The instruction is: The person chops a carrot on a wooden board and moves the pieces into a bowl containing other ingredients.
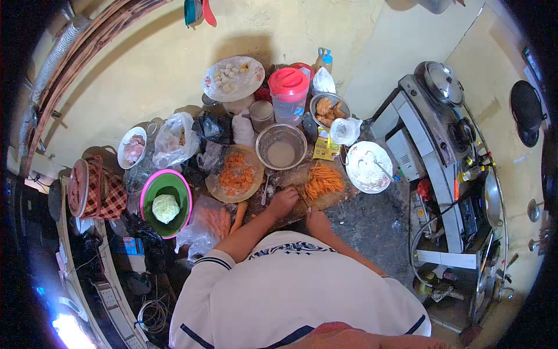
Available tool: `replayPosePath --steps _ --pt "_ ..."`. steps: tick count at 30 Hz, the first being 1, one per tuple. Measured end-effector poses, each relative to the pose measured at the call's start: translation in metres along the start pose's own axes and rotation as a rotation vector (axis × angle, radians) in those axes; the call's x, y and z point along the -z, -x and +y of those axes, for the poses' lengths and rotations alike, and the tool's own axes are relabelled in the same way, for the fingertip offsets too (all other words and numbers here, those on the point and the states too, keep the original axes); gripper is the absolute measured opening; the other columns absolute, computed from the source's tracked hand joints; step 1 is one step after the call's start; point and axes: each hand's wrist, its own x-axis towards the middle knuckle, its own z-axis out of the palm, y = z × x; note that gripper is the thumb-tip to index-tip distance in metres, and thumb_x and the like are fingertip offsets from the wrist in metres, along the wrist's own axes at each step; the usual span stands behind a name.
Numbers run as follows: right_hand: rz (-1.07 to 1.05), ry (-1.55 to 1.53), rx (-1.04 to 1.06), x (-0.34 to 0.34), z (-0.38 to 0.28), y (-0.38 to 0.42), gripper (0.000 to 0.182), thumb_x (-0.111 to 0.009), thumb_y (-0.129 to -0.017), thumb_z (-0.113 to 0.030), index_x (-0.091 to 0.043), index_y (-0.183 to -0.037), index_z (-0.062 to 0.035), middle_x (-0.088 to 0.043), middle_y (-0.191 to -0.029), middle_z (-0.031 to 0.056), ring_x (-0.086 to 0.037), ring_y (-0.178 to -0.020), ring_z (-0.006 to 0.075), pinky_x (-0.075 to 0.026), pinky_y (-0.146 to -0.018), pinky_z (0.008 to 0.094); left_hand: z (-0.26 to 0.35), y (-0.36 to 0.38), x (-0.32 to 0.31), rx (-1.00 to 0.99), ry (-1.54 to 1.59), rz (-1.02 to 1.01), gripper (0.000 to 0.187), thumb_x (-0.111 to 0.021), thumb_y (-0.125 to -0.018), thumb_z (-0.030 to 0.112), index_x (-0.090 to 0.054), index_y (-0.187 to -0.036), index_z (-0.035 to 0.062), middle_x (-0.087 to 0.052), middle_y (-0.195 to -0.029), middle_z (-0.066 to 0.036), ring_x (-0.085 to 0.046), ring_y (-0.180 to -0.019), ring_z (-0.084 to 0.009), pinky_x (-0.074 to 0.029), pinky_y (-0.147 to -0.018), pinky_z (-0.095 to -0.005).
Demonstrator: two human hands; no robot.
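My left hand (284, 201) rests on the wooden cutting board (347, 192) with its fingers pressed together; whatever lies under them is hidden. Close beside it, my right hand (317, 221) is closed round the handle of a knife (304, 200), whose narrow blade points away from me toward the left fingertips. A heap of carrot strips (323, 181) lies on the board just beyond the knife. Left of my left hand are a metal spoon or fork (265, 188), a whole carrot (239, 216) and a plastic bag of carrots (210, 218).
A plate of chopped carrot (236, 173), a bowl of whitish liquid (281, 153) and a bowl of white powder (369, 167) surround the board. Further left, a green basin (149, 195) holds a cabbage (165, 208). A red-lidded pitcher (289, 93) stands behind; a stove (430, 116) is at right.
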Motion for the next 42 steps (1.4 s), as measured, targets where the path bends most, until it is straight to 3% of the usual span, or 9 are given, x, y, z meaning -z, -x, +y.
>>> replayPosePath --steps 5,11,27,30,32,42 --pt "0.052 0.003 0.043 -0.008 0.005 -0.003 0.028 -0.047 -0.089 -0.024 -0.044 -0.1 0.0015 -0.061 -0.075 0.0267 -0.06 -0.069 0.0433 -0.048 -0.06 0.0525 0.003 -0.001 0.001 -0.02 -0.035 0.141 0.016 -0.054 -0.069 0.011 -0.057 -0.082 0.0011 -0.058 -0.088 -0.011 -0.057 -0.091 -0.0277 -0.049 -0.076 -0.0344" --pt "0.092 0.013 0.086 -0.01 0.001 -0.007 0.027 -0.045 -0.089 -0.023 -0.045 -0.099 0.0023 -0.061 -0.073 0.0254 -0.061 -0.066 0.0424 -0.048 -0.059 0.0531 0.003 0.0 0.001 0.031 0.041 0.066 0.014 -0.055 -0.072 0.01 -0.058 -0.082 0.0013 -0.059 -0.09 -0.011 -0.057 -0.092 -0.0277 -0.05 -0.077 -0.0345" --pt "0.055 -0.024 0.01 -0.014 0.001 -0.001 0.027 -0.044 -0.09 -0.025 -0.047 -0.094 0.0011 -0.06 -0.073 0.0288 -0.06 -0.07 0.0449 -0.047 -0.061 0.0546 0.005 0.001 0.002 0.06 -0.016 0.136 0.013 -0.056 -0.07 0.013 -0.06 -0.08 0.0055 -0.06 -0.089 -0.007 -0.056 -0.094 -0.0243 -0.05 -0.076 -0.0318" --pt "0.087 0.015 0.028 -0.019 0.004 -0.003 0.028 -0.044 -0.091 -0.026 -0.047 -0.093 0.0022 -0.059 -0.072 0.0286 -0.06 -0.069 0.0442 -0.047 -0.06 0.0535 0.009 0.003 0.003 0.034 -0.035 0.184 0.013 -0.058 -0.071 0.013 -0.061 -0.081 0.0053 -0.061 -0.089 -0.006 -0.056 -0.093 -0.0242 -0.049 -0.076 -0.0324" --pt "0.079 0.025 0.044 -0.015 -0.001 -0.004 0.029 -0.043 -0.091 -0.026 -0.047 -0.094 0.003 -0.06 -0.071 0.0281 -0.06 -0.068 0.0434 -0.048 -0.059 0.0523 0.01 0.004 0.005 0.105 0.019 0.098 0.02 -0.065 -0.069 0.012 -0.063 -0.087 0.0038 -0.062 -0.094 -0.01 -0.056 -0.096 -0.0275 -0.048 -0.084 -0.0356" --pt "0.076 0.023 0.054 -0.015 0.002 0.0 0.03 -0.044 -0.091 -0.025 -0.047 -0.095 0.0042 -0.06 -0.071 0.028 -0.06 -0.069 0.0441 -0.048 -0.06 0.0529 0.01 0.006 0.002 0.148 -0.019 0.099 0.019 -0.064 -0.07 0.013 -0.063 -0.087 0.0048 -0.061 -0.093 -0.007 -0.055 -0.099 -0.0242 -0.048 -0.082 -0.0338"
